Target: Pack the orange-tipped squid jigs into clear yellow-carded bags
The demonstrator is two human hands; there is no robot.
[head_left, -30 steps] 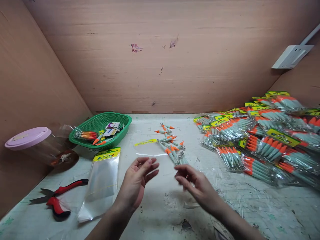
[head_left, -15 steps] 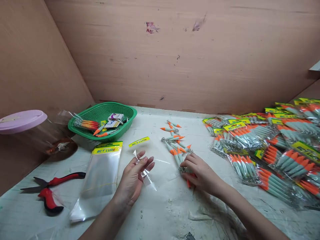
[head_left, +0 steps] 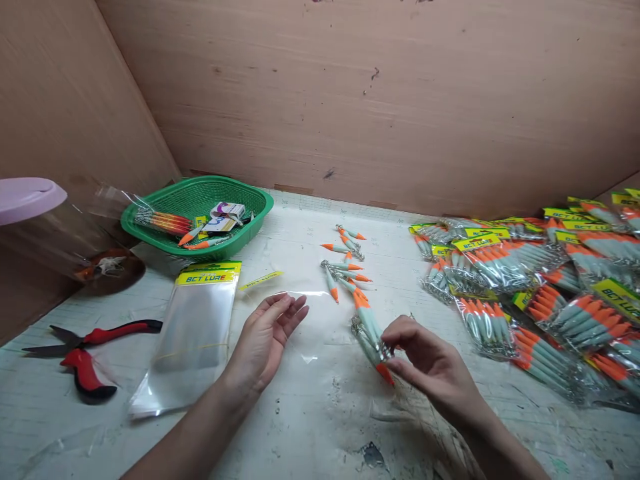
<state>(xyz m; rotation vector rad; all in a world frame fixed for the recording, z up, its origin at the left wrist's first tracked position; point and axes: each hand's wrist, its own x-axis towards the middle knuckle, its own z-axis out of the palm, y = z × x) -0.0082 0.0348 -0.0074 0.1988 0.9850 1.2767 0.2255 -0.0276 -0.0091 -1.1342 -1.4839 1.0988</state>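
Between the thumb and fingers of my left hand (head_left: pixel 267 337) is a clear plastic bag (head_left: pixel 310 333) with a yellow printed header; its outline is hard to see against the table. My right hand (head_left: pixel 433 360) pinches pale green fishing lures (head_left: pixel 369 320) by their metal hook ends, orange tips pointing away from me. How many it holds I cannot tell. Another lure (head_left: pixel 370 350) lies just beside the fingers, its orange tip toward me. Farther back, several more loose lures (head_left: pixel 345 267) lie scattered across the table.
Filled lure packets (head_left: pixel 500 267) are heaped on the right. To the left lie a stack of bags (head_left: pixel 197 340) and red-handled pliers (head_left: pixel 93 353). Behind them stand a green basket (head_left: pixel 200 255) and a clear jar with a pink lid (head_left: pixel 30 199). A wooden panel (head_left: pixel 350 113) rises behind the table.
My right hand has drawn back slightly toward me and to the right, with lures now pinched by their hook ends. My left hand keeps its bag. The whole view has shifted a little.
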